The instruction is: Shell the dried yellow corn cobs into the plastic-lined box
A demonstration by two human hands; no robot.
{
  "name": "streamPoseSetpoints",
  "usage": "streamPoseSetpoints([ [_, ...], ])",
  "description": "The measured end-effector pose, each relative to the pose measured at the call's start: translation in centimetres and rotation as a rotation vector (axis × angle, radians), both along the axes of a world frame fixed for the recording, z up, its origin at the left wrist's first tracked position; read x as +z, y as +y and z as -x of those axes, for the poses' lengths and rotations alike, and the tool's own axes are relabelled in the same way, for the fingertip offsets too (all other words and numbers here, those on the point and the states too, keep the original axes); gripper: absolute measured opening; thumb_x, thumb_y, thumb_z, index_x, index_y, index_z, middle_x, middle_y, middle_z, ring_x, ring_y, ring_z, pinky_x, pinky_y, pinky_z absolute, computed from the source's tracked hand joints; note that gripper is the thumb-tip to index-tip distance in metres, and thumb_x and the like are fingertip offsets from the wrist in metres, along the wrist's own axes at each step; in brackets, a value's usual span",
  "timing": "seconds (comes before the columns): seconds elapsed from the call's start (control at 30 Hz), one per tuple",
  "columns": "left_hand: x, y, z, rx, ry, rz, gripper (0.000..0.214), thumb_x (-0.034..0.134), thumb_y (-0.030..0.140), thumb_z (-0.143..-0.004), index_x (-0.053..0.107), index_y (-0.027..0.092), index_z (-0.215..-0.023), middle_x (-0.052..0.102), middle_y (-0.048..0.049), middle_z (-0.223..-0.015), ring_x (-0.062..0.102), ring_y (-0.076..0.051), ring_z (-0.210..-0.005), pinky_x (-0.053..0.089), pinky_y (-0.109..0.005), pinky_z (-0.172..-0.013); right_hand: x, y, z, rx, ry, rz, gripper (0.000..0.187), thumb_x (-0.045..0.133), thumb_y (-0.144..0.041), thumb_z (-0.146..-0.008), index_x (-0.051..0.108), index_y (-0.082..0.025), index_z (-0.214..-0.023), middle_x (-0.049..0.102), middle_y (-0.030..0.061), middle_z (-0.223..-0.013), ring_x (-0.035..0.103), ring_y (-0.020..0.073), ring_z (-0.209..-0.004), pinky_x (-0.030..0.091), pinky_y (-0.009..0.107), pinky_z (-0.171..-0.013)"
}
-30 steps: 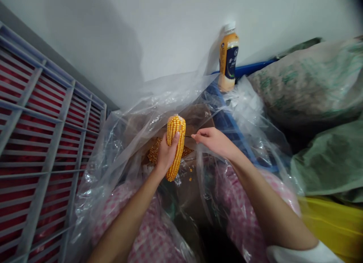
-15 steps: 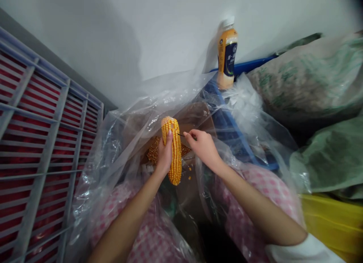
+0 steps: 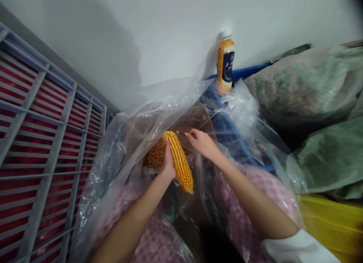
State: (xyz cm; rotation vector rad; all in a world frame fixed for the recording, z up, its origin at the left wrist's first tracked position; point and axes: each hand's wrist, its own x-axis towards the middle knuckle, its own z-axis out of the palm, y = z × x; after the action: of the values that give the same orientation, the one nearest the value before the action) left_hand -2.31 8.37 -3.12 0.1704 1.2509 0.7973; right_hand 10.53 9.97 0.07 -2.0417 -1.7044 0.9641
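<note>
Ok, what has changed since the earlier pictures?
The corn cob has tilted: it stood nearly upright, and now its top leans left and its lower end swings right. The left hand keeps hold of it, and the right hand keeps the thin pick beside it. Nothing was let go. The pile of loose kernels and the orange-labelled bottle stayed.

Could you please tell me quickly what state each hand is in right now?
Left hand: closed, holding a corn cob.
Right hand: closed to a pinch, holding a thin pointed tool.
</note>
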Motion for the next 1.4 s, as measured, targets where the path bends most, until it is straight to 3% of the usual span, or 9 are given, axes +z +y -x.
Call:
streamPoseSetpoints([
  [0.27,0.3,0.4,0.1,-0.051,0.042,-0.062,0.052,0.049,0.069,-0.072,0.062,0.021,-0.086,0.059,-0.0016,-0.065,0.057,-0.016,-0.057,0.049,-0.030,-0.058,1.2,-0.1,-1.3,0.071,0.095,-0.012,0.023,0.049,-0.033,-0.083,0.062,-0.018,-0.072,0.063,0.0028,-0.070,0.050,0.0131,-0.061,0.029,0.024,-0.056],
  [0.43,0.4,0.1,-0.1,-0.120,0.065,-0.078,0.054,0.051,0.069,-0.072,0.061,0.020,-0.093,0.058,-0.0001,-0.063,0.057,-0.015,-0.051,0.046,-0.027,-0.050,1.3,0.0,-1.2,0.053,0.065,0.005,0.022,0.049,-0.030,-0.083,0.061,-0.018,-0.070,0.064,0.0039,-0.069,0.051,0.0138,-0.060,0.029,0.025,-0.055],
  [0.8,1.6,0.4,-0.3,0.017,0.000,-0.088,0.049,0.037,0.058,-0.086,0.064,0.020,-0.100,0.071,-0.0064,-0.085,0.066,-0.024,-0.091,0.053,-0.034,-0.075,-0.4,-2.6,3.7,-0.037,-0.066,-0.076,0.027,0.031,-0.034,-0.094,0.052,-0.018,-0.100,0.069,0.0095,-0.082,0.064,0.0218,-0.068,0.033,0.027,-0.060],
  [0.97,2.0,0.5,-0.1,0.075,-0.042,-0.108,0.044,0.039,0.055,-0.086,0.063,0.019,-0.098,0.070,-0.0060,-0.093,0.065,-0.024,-0.098,0.052,-0.034,-0.081,-1.2,-2.1,3.9,-0.190,0.322,-0.151,0.019,0.041,-0.037,-0.088,0.050,-0.020,-0.087,0.061,0.0023,-0.070,0.056,0.0154,-0.060,0.034,0.024,-0.055],
  [1.07,2.2,0.7,0.0,0.099,-0.051,-0.071,0.042,0.039,0.052,-0.087,0.063,0.019,-0.095,0.069,-0.0054,-0.090,0.064,-0.024,-0.099,0.051,-0.034,-0.083,-1.9,-1.6,4.0,-0.412,0.750,0.001,0.023,0.047,-0.043,-0.083,0.044,-0.021,-0.076,0.044,-0.0067,-0.051,0.041,0.0096,-0.043,0.030,0.021,-0.045],
  [1.13,2.2,0.7,0.0,0.107,-0.047,-0.048,0.041,0.040,0.052,-0.087,0.063,0.018,-0.092,0.069,-0.0050,-0.086,0.064,-0.024,-0.098,0.050,-0.034,-0.084,-2.0,-1.4,3.9,-0.478,0.887,0.092,0.025,0.048,-0.045,-0.081,0.042,-0.022,-0.073,0.036,-0.0097,-0.046,0.034,0.0080,-0.037,0.026,0.020,-0.040],
  [1.2,2.3,0.8,-0.1,0.112,-0.048,-0.037,0.040,0.041,0.051,-0.087,0.064,0.017,-0.091,0.069,-0.0051,-0.085,0.064,-0.023,-0.097,0.050,-0.032,-0.084,-2.0,-1.4,3.5,-0.416,0.820,0.050,0.025,0.048,-0.046,-0.080,0.042,-0.022,-0.072,0.039,-0.0087,-0.047,0.036,0.0084,-0.038,0.027,0.020,-0.041],
  [1.3,2.6,0.7,-0.1,0.101,-0.082,-0.053,0.041,0.042,0.051,-0.087,0.064,0.017,-0.098,0.069,-0.0059,-0.091,0.064,-0.022,-0.097,0.050,-0.032,-0.084,-1.3,-1.3,2.7,-0.215,0.461,-0.107,0.020,0.049,-0.039,-0.081,0.047,-0.022,-0.073,0.049,-0.0045,-0.056,0.046,0.0112,-0.049,0.031,0.022,-0.049],
  [1.4,2.6,0.5,-0.2,0.065,-0.104,-0.058,0.045,0.042,0.053,-0.087,0.063,0.017,-0.104,0.069,-0.0070,-0.097,0.064,-0.022,-0.097,0.050,-0.032,-0.083,-0.5,-1.2,1.9,-0.093,0.191,-0.136,0.015,0.047,-0.033,-0.083,0.049,-0.022,-0.073,0.054,-0.0017,-0.063,0.049,0.0133,-0.058,0.030,0.024,-0.055],
])
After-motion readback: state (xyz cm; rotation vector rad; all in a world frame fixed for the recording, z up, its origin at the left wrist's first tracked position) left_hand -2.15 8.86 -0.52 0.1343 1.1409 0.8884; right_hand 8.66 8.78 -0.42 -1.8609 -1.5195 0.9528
